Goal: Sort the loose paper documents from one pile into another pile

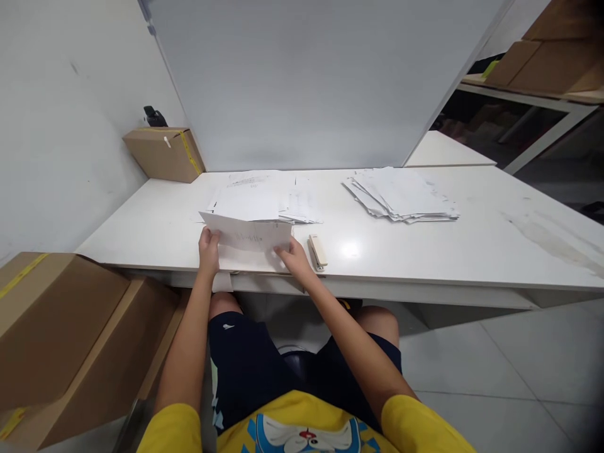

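A sheet of white paper [250, 234] with faint writing is held up, tilted, over the front edge of the desk. My left hand [208, 250] grips its left side, and my right hand [293, 257] pinches its lower right corner. Whether it is one sheet or a few together, I cannot tell. Just right of my right hand lies a cream stapler [318, 251] on the desk. Behind the held paper is a spread stack of papers [250, 195], partly covered by it.
A second, uneven paper stack [401, 195] lies farther right on the white desk [415, 251]. A cardboard box [163, 154] stands at the back left. Larger boxes [56, 327] sit on the left below the desk. A white panel [311, 82] rises behind.
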{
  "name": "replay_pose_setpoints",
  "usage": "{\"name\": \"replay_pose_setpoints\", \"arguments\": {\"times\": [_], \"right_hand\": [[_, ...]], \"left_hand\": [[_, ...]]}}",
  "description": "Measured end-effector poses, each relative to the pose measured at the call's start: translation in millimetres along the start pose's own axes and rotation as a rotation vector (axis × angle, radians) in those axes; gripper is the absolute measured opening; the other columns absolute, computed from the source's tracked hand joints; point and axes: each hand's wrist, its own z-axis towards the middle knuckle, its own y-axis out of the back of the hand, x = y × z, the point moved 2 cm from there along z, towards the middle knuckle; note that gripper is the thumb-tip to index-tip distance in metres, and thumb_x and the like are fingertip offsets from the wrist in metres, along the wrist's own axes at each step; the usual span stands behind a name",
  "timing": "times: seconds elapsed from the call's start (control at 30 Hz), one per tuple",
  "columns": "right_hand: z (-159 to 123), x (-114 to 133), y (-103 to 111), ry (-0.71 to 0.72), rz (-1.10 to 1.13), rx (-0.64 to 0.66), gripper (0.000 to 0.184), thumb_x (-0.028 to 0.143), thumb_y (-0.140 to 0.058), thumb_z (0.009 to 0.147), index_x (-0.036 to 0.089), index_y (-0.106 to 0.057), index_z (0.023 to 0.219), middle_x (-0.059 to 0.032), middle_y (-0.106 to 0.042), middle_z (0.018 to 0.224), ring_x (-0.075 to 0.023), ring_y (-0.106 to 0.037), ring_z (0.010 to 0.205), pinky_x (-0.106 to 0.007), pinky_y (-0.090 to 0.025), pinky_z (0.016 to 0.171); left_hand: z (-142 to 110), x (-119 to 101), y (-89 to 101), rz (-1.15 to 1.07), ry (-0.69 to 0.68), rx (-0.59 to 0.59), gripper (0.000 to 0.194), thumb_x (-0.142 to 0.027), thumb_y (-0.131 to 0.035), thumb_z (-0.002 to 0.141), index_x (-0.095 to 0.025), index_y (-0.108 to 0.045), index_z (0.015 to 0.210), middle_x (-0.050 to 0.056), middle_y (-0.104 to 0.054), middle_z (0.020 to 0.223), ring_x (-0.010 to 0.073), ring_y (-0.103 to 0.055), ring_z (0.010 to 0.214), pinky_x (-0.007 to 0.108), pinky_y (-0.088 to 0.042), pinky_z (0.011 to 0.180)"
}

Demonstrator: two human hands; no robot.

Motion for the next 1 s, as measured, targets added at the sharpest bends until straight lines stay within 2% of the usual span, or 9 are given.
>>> {"name": "replay_pose_setpoints", "arguments": {"times": [0.13, 0.23, 0.37, 0.43, 0.5, 0.6, 0.7, 0.87, 1.0], "right_hand": [[-5.8, 9.3, 2.8, 0.049, -0.122, 0.029, 0.031, 0.037, -0.046, 0.084, 0.019, -0.062, 0.102, -0.0078, -0.070, 0.097, -0.0245, -0.061, 0.092, -0.038, -0.049, 0.085], [-30.8, 20.1, 20.5, 0.076, -0.247, 0.098, 0.028, 0.040, -0.043, 0.088, 0.020, -0.062, 0.094, -0.0066, -0.068, 0.085, -0.0241, -0.060, 0.083, -0.037, -0.050, 0.079], [-101.2, 27.1, 77.7, -0.060, -0.243, 0.167, 0.031, 0.046, -0.050, 0.088, 0.020, -0.066, 0.091, -0.0053, -0.069, 0.081, -0.0248, -0.062, 0.080, -0.038, -0.052, 0.076], [-141.1, 23.1, 116.4, -0.253, -0.116, 0.157, 0.034, 0.052, -0.060, 0.083, 0.021, -0.071, 0.095, -0.0051, -0.072, 0.085, -0.0264, -0.065, 0.086, -0.038, -0.054, 0.077], [-174.0, 15.1, 155.3, -0.506, -0.011, 0.087, 0.040, 0.057, -0.069, 0.077, 0.022, -0.074, 0.096, -0.0068, -0.073, 0.083, -0.0268, -0.067, 0.079, -0.038, -0.055, 0.072], [-199.4, 5.6, 202.0, -0.707, 0.044, -0.038, 0.050, 0.059, -0.078, 0.069, 0.022, -0.076, 0.101, -0.0104, -0.075, 0.090, -0.0270, -0.069, 0.077, -0.038, -0.056, 0.069], [-201.6, 2.5, 228.2, -0.733, 0.026, -0.100, 0.052, 0.057, -0.081, 0.067, 0.022, -0.077, 0.105, -0.0130, -0.076, 0.100, -0.0280, -0.070, 0.080, -0.038, -0.056, 0.066], [-194.7, 3.0, 244.4, -0.686, 0.025, -0.145, 0.051, 0.057, -0.082, 0.065, 0.023, -0.078, 0.103, -0.0134, -0.076, 0.096, -0.0283, -0.070, 0.075, -0.037, -0.054, 0.059], [-191.7, 0.7, 251.8, -0.671, 0.031, -0.175, 0.048, 0.055, -0.082, 0.065, 0.024, -0.079, 0.101, -0.0124, -0.076, 0.096, -0.0294, -0.071, 0.078, -0.039, -0.057, 0.063]], "left_hand": [[-1.1, -6.6, -3.0, 0.031, -0.023, -0.040, 0.029, -0.042, -0.080, 0.072, -0.020, -0.061, 0.077, 0.001, -0.067, 0.080, 0.0154, -0.063, 0.081, 0.024, -0.050, 0.080], [-22.9, -13.3, 1.1, 0.028, 0.020, -0.034, 0.028, -0.041, -0.081, 0.072, -0.021, -0.064, 0.083, 0.001, -0.069, 0.081, 0.0183, -0.065, 0.087, 0.027, -0.051, 0.083], [-91.8, -8.5, 18.9, 0.037, 0.400, 0.090, 0.043, -0.039, -0.091, 0.058, -0.016, -0.073, 0.090, 0.006, -0.072, 0.079, 0.0207, -0.068, 0.074, 0.029, -0.053, 0.071], [-129.8, -4.5, 21.9, 0.020, 0.544, 0.216, 0.046, -0.046, -0.091, 0.058, -0.015, -0.075, 0.089, 0.006, -0.069, 0.065, 0.0196, -0.065, 0.059, 0.030, -0.052, 0.062], [-156.7, -3.2, 13.8, 0.048, 0.578, 0.398, 0.044, -0.051, -0.084, 0.068, -0.015, -0.078, 0.092, 0.005, -0.064, 0.055, 0.0210, -0.065, 0.056, 0.034, -0.054, 0.065], [-167.6, -8.5, -15.7, 0.117, 0.502, 0.567, 0.035, -0.046, -0.078, 0.078, -0.018, -0.079, 0.099, 0.008, -0.070, 0.064, 0.0261, -0.071, 0.070, 0.041, -0.057, 0.081], [-153.0, -22.6, -57.1, 0.106, 0.354, 0.556, 0.030, -0.040, -0.079, 0.079, -0.021, -0.079, 0.101, 0.010, -0.076, 0.084, 0.0293, -0.072, 0.089, 0.043, -0.054, 0.095], [-120.0, -35.3, -139.2, 0.148, 0.129, 0.756, 0.040, -0.040, -0.082, 0.076, -0.028, -0.075, 0.113, 0.006, -0.068, 0.131, 0.0329, -0.049, 0.140, 0.047, -0.027, 0.123], [-97.5, -3.7, -192.3, 0.283, 0.008, 0.927, 0.048, -0.055, -0.076, 0.080, -0.033, -0.070, 0.123, 0.003, -0.058, 0.146, 0.0342, -0.032, 0.151, 0.054, -0.019, 0.125]]}}
